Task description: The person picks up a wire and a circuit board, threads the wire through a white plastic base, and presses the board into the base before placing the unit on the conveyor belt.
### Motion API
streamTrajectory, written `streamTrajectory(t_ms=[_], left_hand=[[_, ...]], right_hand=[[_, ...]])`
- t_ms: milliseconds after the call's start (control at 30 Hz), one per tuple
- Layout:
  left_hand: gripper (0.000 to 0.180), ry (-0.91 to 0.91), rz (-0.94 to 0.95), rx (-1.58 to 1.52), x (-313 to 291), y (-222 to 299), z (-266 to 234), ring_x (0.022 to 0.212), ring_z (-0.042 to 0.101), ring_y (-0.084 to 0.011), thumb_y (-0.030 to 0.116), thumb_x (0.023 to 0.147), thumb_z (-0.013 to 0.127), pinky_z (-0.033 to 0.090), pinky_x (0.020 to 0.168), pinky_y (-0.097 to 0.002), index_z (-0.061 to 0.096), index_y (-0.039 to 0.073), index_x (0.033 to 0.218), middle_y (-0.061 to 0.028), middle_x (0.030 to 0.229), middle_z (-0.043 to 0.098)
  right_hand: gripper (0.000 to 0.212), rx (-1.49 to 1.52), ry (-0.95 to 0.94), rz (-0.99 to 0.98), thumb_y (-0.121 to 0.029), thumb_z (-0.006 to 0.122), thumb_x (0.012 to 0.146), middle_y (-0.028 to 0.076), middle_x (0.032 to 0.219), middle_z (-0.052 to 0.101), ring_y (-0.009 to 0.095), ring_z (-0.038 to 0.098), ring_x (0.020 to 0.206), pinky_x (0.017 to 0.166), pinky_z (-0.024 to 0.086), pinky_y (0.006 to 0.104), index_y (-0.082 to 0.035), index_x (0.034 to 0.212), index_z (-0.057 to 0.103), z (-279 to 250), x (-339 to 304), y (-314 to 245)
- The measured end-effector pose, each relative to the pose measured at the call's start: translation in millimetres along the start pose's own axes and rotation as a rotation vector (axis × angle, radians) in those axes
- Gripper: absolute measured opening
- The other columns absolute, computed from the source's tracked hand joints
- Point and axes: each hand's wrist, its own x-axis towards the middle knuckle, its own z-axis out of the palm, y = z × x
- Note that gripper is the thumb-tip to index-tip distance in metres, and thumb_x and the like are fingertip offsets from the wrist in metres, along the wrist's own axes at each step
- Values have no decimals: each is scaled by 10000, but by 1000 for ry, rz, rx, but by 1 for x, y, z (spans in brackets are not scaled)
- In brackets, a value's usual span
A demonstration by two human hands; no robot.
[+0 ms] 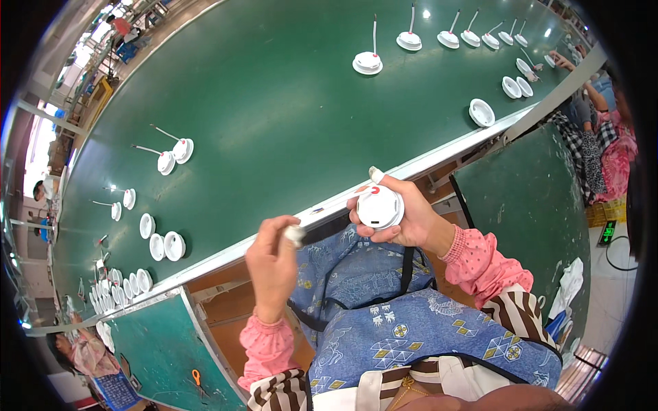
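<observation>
My right hand (411, 216), in front of my apron, grips a round white plastic housing (379, 207). A small dark slot shows on the housing's face, and a red grommet sits at its top edge. From the grommet a short white cable (346, 200) runs left over the white table edge. My left hand (273, 257) is raised to the left, apart from the housing and near the cable's end. Its fingers are curled in, and a white cover on a fingertip is slightly blurred. Whether anything is pinched there cannot be made out.
The long green surface (274, 103) carries housings with upright cables (368, 63) and open white cups (482, 113). More cups (175, 245) stand at left. Orange-handled scissors (197, 377) lie on a lower green table (157, 342). Co-workers sit at both sides; one person's hand (563, 61) reaches in at right.
</observation>
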Motion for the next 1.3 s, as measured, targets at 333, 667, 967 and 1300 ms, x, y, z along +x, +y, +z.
streamTrajectory(t_ms=[333, 667, 967, 1300], left_hand=[[199, -146, 45, -331, 27, 7, 56, 643, 583, -96, 3, 948, 522, 457, 558, -249, 720, -17, 961, -56, 823, 648], [184, 195, 434, -58, 157, 19, 84, 689, 645, -304, 131, 880, 639, 496, 651, -396, 676, -17, 777, -160, 782, 661], [365, 169, 128, 409, 293, -63, 85, 891, 655, -412, 170, 786, 712, 520, 824, -474, 650, -30, 1085, -224, 973, 684], [302, 445, 62, 867, 108, -91, -251, 1003, 682, -332, 142, 831, 684, 534, 892, -406, 721, 53, 1117, -163, 1082, 717]], right_hand=[[563, -211, 68, -34, -513, 376, 1025, 203, 941, 635, 317, 641, 718, 353, 388, 271, -4, 1160, 576, 8, -6, 16], [559, -339, 86, -307, -406, 479, 1042, 226, 1280, 609, 367, 660, 1095, 553, 571, 360, -31, 1451, 409, -15, -24, -28], [430, -456, 172, -302, -236, 540, 1018, 157, 1063, 667, 244, 682, 886, 472, 510, 242, 67, 1323, 518, -9, -23, -14], [342, -775, 94, -219, -150, 613, 921, 120, 932, 668, 176, 662, 774, 462, 454, 218, 79, 1175, 605, 32, 41, 5]])
